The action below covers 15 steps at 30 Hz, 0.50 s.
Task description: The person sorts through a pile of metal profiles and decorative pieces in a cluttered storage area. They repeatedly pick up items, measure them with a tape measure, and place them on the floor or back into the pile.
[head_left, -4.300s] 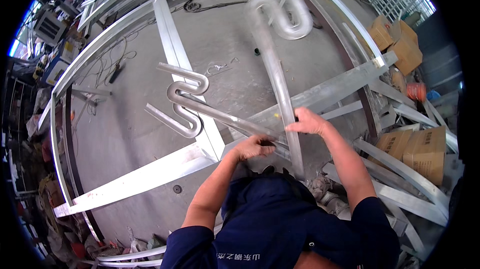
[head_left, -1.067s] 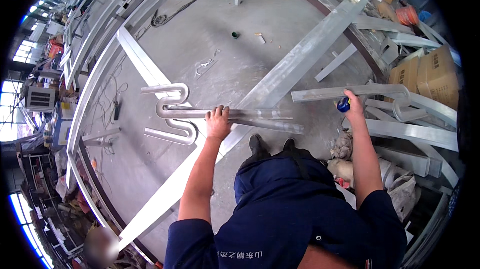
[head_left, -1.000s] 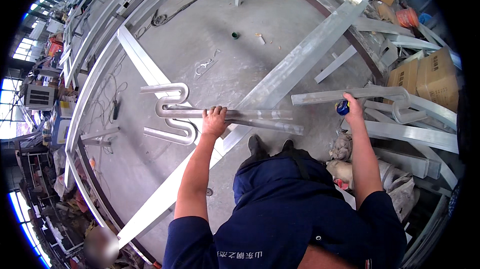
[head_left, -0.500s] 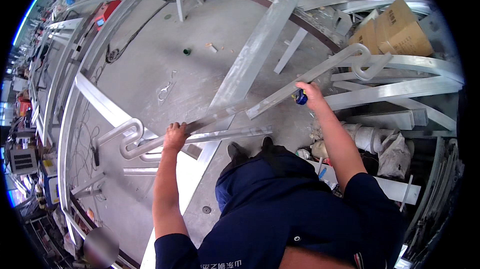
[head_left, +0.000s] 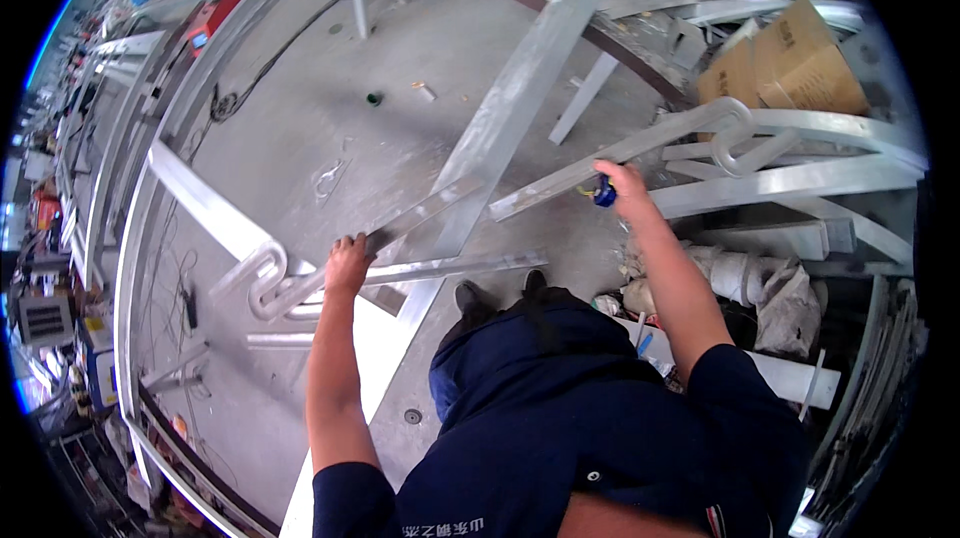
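My left hand (head_left: 348,263) is closed round a silver metal bar (head_left: 425,210) whose left end bends into an S-shaped scroll. A second bar (head_left: 650,136), with a similar scroll at its far right end, is in my right hand (head_left: 626,186). That hand also holds a small blue tape measure (head_left: 604,192) against its palm. The straight ends of both bars slope toward each other, with a gap between them. Below the left bar a third silver tube (head_left: 470,265) lies across a wide flat metal beam (head_left: 515,83).
A large curved metal frame (head_left: 128,288) surrounds the work area on the left. Cardboard (head_left: 785,58) and stacked curved metal profiles (head_left: 800,176) fill the right. A red machine (head_left: 212,23) stands at the far left, its cables (head_left: 230,103) on the floor.
The left bar's straight end has risen and its scroll has shifted slightly right. The right bar has tilted flatter: its scroll is lower and its near end slightly higher. Both hands keep their hold.
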Each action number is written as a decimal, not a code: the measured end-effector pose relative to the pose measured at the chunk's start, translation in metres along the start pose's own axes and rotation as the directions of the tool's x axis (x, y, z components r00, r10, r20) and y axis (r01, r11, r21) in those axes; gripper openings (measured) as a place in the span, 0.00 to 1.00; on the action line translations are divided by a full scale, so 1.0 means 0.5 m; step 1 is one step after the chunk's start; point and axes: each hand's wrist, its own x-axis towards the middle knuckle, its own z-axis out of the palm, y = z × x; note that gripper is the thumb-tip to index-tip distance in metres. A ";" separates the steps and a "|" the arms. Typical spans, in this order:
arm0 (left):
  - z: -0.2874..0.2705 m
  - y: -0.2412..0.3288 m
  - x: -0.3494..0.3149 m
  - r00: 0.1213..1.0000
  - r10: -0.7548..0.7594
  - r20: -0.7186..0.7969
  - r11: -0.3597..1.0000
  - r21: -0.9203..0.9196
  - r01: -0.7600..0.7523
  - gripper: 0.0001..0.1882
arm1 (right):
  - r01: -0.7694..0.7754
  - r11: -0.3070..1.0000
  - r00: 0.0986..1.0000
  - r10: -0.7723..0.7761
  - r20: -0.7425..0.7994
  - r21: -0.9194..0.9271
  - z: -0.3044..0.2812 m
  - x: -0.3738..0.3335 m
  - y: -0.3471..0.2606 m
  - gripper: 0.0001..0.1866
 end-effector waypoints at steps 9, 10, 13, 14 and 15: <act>0.008 0.001 0.021 0.988 -0.154 -0.005 0.987 0.056 0.154 0.26 | -0.058 0.998 0.998 0.058 -0.005 -0.013 0.027 -0.063 0.011 0.21; -0.001 0.017 0.015 0.984 -0.174 -0.044 0.984 0.033 0.176 0.25 | -0.062 0.998 0.998 0.061 -0.013 -0.033 0.016 -0.056 0.018 0.21; 0.025 0.031 -0.038 0.953 -0.083 -0.291 0.996 -0.057 0.070 0.29 | -0.084 0.994 0.996 0.083 -0.019 -0.068 0.003 -0.049 0.026 0.22; 0.026 0.043 -0.064 0.974 -0.059 -0.220 0.992 -0.121 0.033 0.31 | -0.102 0.993 0.995 0.102 -0.006 -0.062 0.015 -0.063 0.012 0.22; 0.028 0.055 -0.088 0.988 -0.029 -0.150 0.982 -0.188 0.000 0.32 | -0.120 0.991 0.993 0.120 0.007 -0.056 0.026 -0.073 0.003 0.22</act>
